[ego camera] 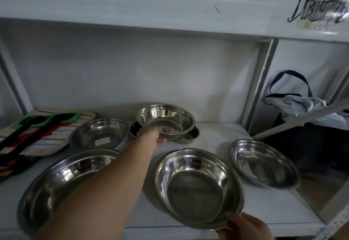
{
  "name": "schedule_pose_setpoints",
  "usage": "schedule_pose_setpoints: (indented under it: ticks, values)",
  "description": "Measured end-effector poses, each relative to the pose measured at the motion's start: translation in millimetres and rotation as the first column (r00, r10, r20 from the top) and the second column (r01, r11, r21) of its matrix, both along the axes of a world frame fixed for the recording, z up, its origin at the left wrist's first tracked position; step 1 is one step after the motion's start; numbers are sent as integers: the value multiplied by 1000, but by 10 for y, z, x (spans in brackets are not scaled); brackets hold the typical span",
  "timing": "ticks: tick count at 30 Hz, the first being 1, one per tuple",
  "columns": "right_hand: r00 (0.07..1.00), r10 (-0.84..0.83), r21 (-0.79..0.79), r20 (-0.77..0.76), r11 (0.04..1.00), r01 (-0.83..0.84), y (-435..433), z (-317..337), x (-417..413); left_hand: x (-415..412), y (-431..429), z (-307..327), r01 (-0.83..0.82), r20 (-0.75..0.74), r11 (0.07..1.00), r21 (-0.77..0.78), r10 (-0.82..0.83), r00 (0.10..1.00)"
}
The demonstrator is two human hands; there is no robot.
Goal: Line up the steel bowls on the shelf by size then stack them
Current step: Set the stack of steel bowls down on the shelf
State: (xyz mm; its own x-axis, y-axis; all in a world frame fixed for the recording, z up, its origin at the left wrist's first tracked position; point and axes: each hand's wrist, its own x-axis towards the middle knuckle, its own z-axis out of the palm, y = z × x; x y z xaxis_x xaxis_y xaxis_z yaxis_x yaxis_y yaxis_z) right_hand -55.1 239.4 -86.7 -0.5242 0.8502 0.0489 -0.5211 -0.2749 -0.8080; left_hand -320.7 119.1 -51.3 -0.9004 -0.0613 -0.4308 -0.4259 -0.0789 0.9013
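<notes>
7 steel bowls (264, 164) on shelf (217, 141). L hand (153, 136) grips rim of rear bowl (166, 120), lifted over 2 small bowls (188, 137). R hand (243, 227) pinches front-ctr bowl (196, 188) rim. Hands well apart.

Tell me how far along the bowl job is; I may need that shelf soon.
Done: nothing visibly; the steel bowls sit scattered on the shelf, not in a size row. In hand: the left hand grips the rim of the back bowl above two small bowls, the right hand holds the front middle bowl. Left: lining up, then stacking.
</notes>
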Motion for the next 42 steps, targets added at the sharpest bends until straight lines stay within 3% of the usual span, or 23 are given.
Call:
schedule_pose_setpoints:
  ticks: [1,2,3,4,5,6,7,8,10,14,17,24,33,37,42]
  values:
    - [987,150,112,66,981,-157,81,-68,113,39,-35,33,2,-14,1000,-3,-2,1000]
    - [918,355,192,176,902,-386,217,-27,280,121,-83,100,4,-28,1000,-12,-4,1000]
    - [815,422,182,397,834,-521,318,76,389,196,-136,160,15,-37,1000,3,-15,999]
    - [751,440,182,492,792,-583,480,150,448,303,-208,249,25,-51,1000,9,-24,998]
    - [745,432,139,508,812,-567,748,200,633,409,-288,340,39,-74,999,16,-38,997]
    - [693,589,-113,416,790,-603,922,121,818,543,-378,449,48,-100,999,17,-46,994]
    - [688,602,-163,405,788,-594,918,237,1003,677,-476,554,57,-122,998,29,-53,991]
    - [684,562,-81,466,797,-599,874,415,1088,819,-592,654,57,-143,998,39,-51,988]
    - [698,624,-154,352,774,-614,866,737,1197,1123,-828,835,67,-186,996,63,-55,981]
    - [739,515,-169,433,852,-495,705,1428,1282,1786,-1212,1049,110,-254,994,7,-105,962]
    - [711,603,-124,360,787,-605,422,1725,1172,2279,-1355,1064,129,-259,991,38,-115,959]
    - [614,616,-48,494,724,-688,-214,1629,714,2944,-1532,898,166,-221,981,97,-141,965]
    - [576,397,158,714,710,-686,-355,1308,679,3055,-1847,727,169,-198,983,75,-152,968]
    - [544,497,62,676,697,-714,-506,1208,566,3043,-2025,728,184,-196,981,62,-168,966]
    - [532,514,90,673,658,-748,-890,1232,297,2892,-2426,859,118,-166,993,-21,-120,979]
